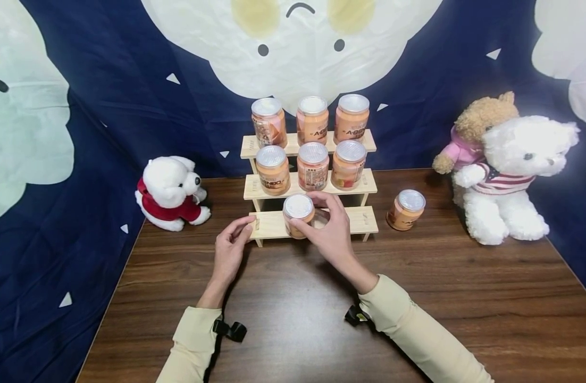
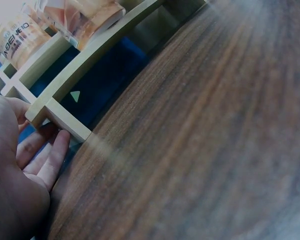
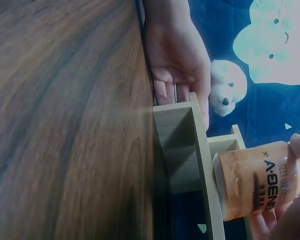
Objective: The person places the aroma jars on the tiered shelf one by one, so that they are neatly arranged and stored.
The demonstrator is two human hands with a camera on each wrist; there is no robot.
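A three-step wooden rack (image 1: 365,219) stands at the back of the brown table. Three orange jars with silver lids fill its top step (image 1: 312,120) and three more its middle step (image 1: 313,166). My right hand (image 1: 327,230) grips another orange jar (image 1: 298,215) standing on the left half of the bottom step; the same jar (image 3: 260,180) shows in the right wrist view. My left hand (image 1: 231,246) holds the rack's left end, thumb on the bottom step, fingers (image 2: 49,159) against its post (image 2: 60,120). One more jar (image 1: 405,209) stands on the table right of the rack.
A small white plush bear in red (image 1: 170,192) sits left of the rack. A brown bear (image 1: 475,127) and a large white bear (image 1: 513,175) sit at the right. A dark blue cloth with white cartoon shapes (image 1: 106,106) hangs behind. Bare wooden tabletop (image 1: 293,319) lies nearest me.
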